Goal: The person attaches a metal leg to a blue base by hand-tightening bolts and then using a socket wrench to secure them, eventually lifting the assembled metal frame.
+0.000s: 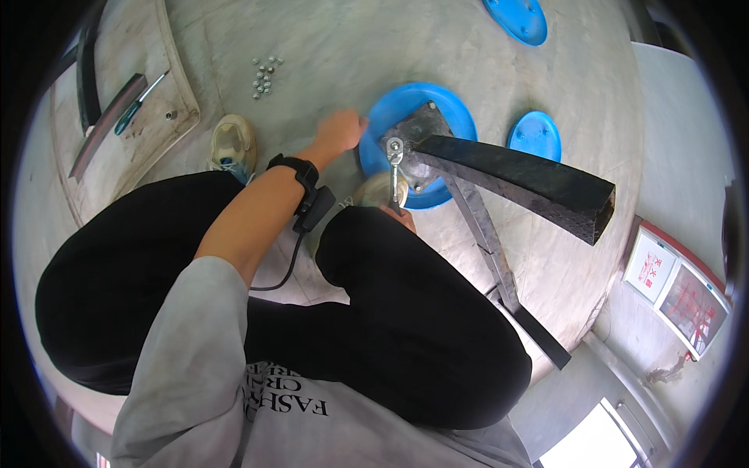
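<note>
My right hand point(402, 217), mostly hidden behind my knee, grips the handle of a ratchet wrench point(395, 175). The wrench head sits over a corner of a dark square metal plate point(430, 123). Bolt heads show at other corners of that plate, which lies on a round blue disc point(462, 120). From the plate extends a black square steel tube point(515, 167), with a slanted metal brace point(483, 234) below it. My left hand point(340, 130) is curled at the disc's left rim; its fingertips are hidden, so I cannot tell whether it holds the rim.
Several metal nuts point(263, 79) lie on the floor at upper left. A worn board point(158, 58) carries a screwdriver point(130, 116), a socket point(171, 115) and a metal bar point(111, 123). More blue discs lie beyond, one blue disc point(534, 136) behind the tube. A cabinet point(676, 286) stands right.
</note>
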`<action>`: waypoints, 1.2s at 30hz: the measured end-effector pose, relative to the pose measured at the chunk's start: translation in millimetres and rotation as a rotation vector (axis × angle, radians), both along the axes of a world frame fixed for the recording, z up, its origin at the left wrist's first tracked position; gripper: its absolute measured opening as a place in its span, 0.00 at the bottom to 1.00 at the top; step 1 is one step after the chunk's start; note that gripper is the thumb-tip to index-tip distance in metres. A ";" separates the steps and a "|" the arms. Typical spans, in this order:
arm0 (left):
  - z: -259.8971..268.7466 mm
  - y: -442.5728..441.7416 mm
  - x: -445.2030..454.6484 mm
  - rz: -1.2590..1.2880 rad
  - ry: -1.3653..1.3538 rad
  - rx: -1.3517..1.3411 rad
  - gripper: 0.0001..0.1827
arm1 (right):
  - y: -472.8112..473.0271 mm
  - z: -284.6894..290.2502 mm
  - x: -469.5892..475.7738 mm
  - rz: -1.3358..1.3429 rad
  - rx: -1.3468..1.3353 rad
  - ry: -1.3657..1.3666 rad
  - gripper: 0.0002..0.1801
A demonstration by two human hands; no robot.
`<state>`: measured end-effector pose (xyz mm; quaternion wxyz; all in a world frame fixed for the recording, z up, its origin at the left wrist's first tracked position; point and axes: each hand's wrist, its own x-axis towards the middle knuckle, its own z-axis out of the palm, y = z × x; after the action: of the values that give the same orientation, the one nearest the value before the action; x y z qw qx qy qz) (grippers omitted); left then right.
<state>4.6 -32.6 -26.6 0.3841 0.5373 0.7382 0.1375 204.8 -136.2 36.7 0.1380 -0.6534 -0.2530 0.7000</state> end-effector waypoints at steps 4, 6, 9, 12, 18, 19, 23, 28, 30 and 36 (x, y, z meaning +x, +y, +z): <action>-9.0 15.2 -5.1 -0.274 -0.036 -0.057 0.19 | -1.4 9.4 0.9 -0.023 0.010 -0.039 0.11; -5.3 15.3 -5.8 -0.412 0.032 -0.012 0.17 | -2.7 7.6 5.9 -0.027 0.003 -0.035 0.14; -1.3 9.3 -5.9 -0.408 0.047 0.003 0.16 | -3.9 4.9 2.4 -0.005 -0.021 -0.025 0.14; -11.1 9.6 -8.9 -0.403 0.007 0.027 0.18 | -4.6 1.8 -3.2 -0.029 -0.034 0.004 0.11; -14.7 19.7 -3.4 -0.437 0.004 0.027 0.16 | -6.7 -2.9 3.9 -0.122 -0.001 0.056 0.12; -11.6 20.7 -2.4 -0.437 0.002 0.031 0.16 | -4.5 -1.2 2.8 -0.089 -0.013 -0.034 0.13; -15.4 17.9 -0.4 -0.438 0.037 -0.030 0.15 | -9.9 -9.3 0.1 -0.052 -0.013 -0.167 0.14; -18.9 12.6 -0.1 -0.374 0.011 -0.054 0.17 | -22.0 -3.0 -12.4 -0.060 0.052 -0.211 0.13; -18.3 14.8 3.2 -0.358 -0.076 -0.011 0.17 | -17.3 -1.7 -13.8 -0.046 0.094 -0.228 0.13; -21.7 10.4 -4.5 -0.381 0.054 0.063 0.16 | -11.2 7.8 -30.7 0.023 0.138 -0.220 0.13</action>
<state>0.2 -22.2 -48.3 0.3662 0.6826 0.6285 0.0706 174.1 -147.4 44.5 0.1462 -0.7124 -0.3215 0.6065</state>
